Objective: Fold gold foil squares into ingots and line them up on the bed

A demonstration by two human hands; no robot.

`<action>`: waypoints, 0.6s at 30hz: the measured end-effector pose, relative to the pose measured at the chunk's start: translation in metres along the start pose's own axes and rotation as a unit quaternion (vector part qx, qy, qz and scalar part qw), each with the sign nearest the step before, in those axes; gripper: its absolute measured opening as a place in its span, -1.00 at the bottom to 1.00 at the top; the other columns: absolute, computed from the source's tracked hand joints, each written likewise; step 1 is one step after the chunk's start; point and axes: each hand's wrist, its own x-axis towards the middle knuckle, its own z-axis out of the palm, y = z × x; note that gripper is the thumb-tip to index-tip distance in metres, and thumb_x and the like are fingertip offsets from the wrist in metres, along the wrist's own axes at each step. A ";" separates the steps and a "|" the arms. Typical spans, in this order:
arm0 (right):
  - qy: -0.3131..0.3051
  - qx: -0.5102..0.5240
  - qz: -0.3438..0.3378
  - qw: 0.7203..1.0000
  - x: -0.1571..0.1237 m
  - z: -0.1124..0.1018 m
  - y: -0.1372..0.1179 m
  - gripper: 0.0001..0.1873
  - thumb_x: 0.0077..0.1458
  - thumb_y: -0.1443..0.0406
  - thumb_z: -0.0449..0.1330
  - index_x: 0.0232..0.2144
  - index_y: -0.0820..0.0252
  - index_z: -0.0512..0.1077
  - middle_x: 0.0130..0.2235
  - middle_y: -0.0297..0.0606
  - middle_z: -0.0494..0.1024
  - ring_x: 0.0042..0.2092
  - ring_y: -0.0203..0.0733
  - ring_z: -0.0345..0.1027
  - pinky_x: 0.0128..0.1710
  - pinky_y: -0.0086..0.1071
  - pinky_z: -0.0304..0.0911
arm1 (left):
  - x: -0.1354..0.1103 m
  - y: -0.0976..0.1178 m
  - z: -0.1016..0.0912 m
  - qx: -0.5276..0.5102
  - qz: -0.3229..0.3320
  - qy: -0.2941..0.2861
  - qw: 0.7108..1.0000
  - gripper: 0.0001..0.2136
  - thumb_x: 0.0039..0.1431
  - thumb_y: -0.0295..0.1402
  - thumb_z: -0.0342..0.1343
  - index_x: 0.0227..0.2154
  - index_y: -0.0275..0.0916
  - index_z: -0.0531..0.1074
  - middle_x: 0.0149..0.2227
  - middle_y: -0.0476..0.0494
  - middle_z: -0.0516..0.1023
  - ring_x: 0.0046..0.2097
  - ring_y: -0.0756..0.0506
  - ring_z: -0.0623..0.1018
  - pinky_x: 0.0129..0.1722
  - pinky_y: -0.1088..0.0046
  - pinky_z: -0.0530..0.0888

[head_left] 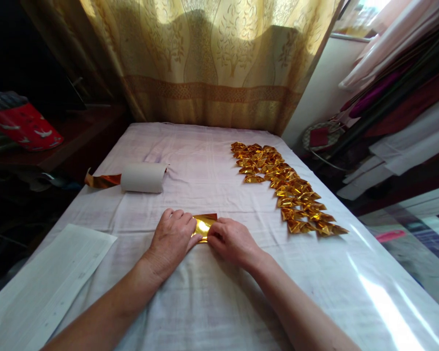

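Note:
A small sheet of shiny gold foil paper (205,225) lies on the cloth-covered surface between my two hands. My left hand (173,231) covers its left end, fingers curled over it and the thumb along the near edge. At the right end, the fingers of my right hand (232,239) are pinched together on the paper. Both ends of the sheet are hidden under the hands. Several folded gold foil pieces (278,170) stand to the right in overlapping rows. Back left lies a white roll (143,177) with a strip of gold foil (104,181) sticking out of it.
A white paper sheet (58,282) lies at the front left on the pale bedsheet (190,146). A red patterned container (25,126) stands on a dark side table. A gold curtain (219,63) hangs behind, and clothes (398,102) hang at the right.

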 end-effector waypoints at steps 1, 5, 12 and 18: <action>0.012 -0.013 0.025 1.000 0.000 0.002 -0.003 -0.82 0.19 0.29 0.18 -0.44 0.17 0.51 -0.37 -0.30 0.50 -0.34 -0.27 0.31 -0.38 -0.41 0.00 | 0.000 0.001 -0.001 0.004 -0.001 -0.002 1.000 -0.79 0.15 -0.20 0.26 -0.32 -0.24 0.47 -0.28 -0.16 0.56 -0.16 -0.23 0.48 -0.08 0.17 0.26; 0.033 -0.047 0.066 0.996 0.001 0.010 -0.013 -0.82 0.19 0.23 0.21 -0.43 0.18 0.48 -0.35 -0.26 0.51 -0.30 -0.22 0.33 -0.36 -0.38 0.00 | -0.002 0.001 0.000 0.011 0.002 -0.004 1.000 -0.76 0.13 -0.17 0.28 -0.31 -0.25 0.46 -0.26 -0.16 0.56 -0.15 -0.23 0.48 -0.08 0.16 0.26; 0.079 -0.036 0.060 0.994 -0.011 0.017 -0.006 -0.82 0.16 0.19 0.28 -0.40 0.16 0.48 -0.30 -0.26 0.51 -0.22 -0.16 0.35 -0.24 -0.33 0.03 | -0.004 0.001 0.005 0.028 -0.003 0.003 1.000 -0.73 0.13 -0.15 0.28 -0.28 -0.25 0.46 -0.24 -0.16 0.56 -0.15 -0.22 0.50 -0.07 0.15 0.27; 0.114 0.024 0.073 0.991 -0.026 0.016 0.013 -0.87 0.12 0.25 0.31 -0.42 0.14 0.47 -0.30 -0.31 0.51 -0.18 -0.16 0.36 -0.16 -0.30 0.04 | -0.003 0.002 0.003 0.015 -0.010 0.002 1.000 -0.74 0.13 -0.15 0.27 -0.29 -0.24 0.45 -0.25 -0.15 0.57 -0.15 -0.22 0.50 -0.07 0.17 0.25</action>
